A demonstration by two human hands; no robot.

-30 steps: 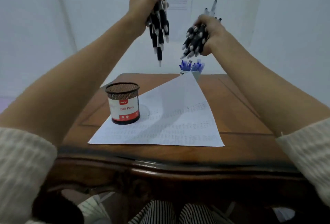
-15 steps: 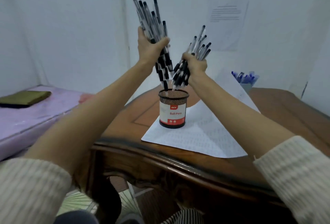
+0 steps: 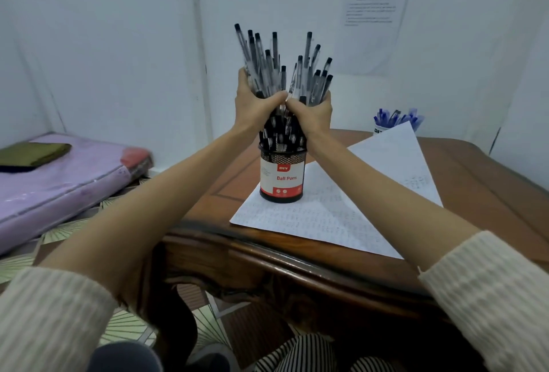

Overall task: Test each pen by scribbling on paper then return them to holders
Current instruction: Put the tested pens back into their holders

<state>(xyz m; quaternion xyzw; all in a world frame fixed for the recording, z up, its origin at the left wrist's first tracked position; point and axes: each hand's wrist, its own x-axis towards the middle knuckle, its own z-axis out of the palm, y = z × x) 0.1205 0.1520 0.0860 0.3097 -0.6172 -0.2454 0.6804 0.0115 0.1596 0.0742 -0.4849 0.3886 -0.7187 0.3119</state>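
Note:
A black mesh pen holder (image 3: pixel 281 177) with a red and white "Ball Pens" label stands on a large white paper sheet (image 3: pixel 335 208). Directly above it my left hand (image 3: pixel 256 107) grips one bundle of black pens (image 3: pixel 261 63) and my right hand (image 3: pixel 312 115) grips a second bundle (image 3: pixel 312 74). The two hands touch each other. The pens' lower ends reach into the holder's mouth. A second holder with blue pens (image 3: pixel 396 118) stands at the table's far side behind the paper.
The wooden table (image 3: pixel 481 175) has a carved dark front edge (image 3: pixel 267 250). To the left lies a purple mattress (image 3: pixel 59 181) with a dark green folded cloth (image 3: pixel 32 153) on it. A printed notice (image 3: pixel 371 11) hangs on the white wall.
Both hands came down and together with their pen bundles, from high and apart to just over the mesh holder. The pen tips now sit inside its mouth. The camera turned left.

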